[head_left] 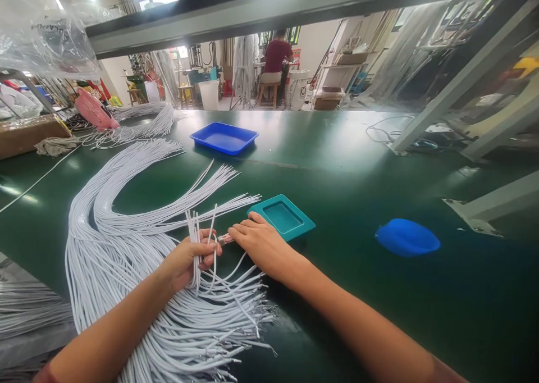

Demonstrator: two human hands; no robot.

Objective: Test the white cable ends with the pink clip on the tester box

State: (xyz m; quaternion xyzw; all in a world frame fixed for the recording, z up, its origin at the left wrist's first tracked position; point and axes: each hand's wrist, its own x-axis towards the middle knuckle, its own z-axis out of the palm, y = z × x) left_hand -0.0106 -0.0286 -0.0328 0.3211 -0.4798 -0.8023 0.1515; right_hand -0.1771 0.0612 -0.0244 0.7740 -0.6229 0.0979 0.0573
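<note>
My left hand is closed around a small bunch of white cables, whose ends stick up above the fingers. One cable stands a little apart from the bunch on its right side. My right hand is closed on a small pink and metal piece, which points at the left fingers; its exact kind is hard to make out. Beneath and around the left hand lies a large curved pile of white cables, with stripped-looking ends fanned out at the lower middle. A teal tray lies just behind the right hand.
Farther back on the green table is a blue tray. A blue bowl-like container sits at the right. Grey metal supports rise on the right, and a beam crosses above. Another person sits in the background.
</note>
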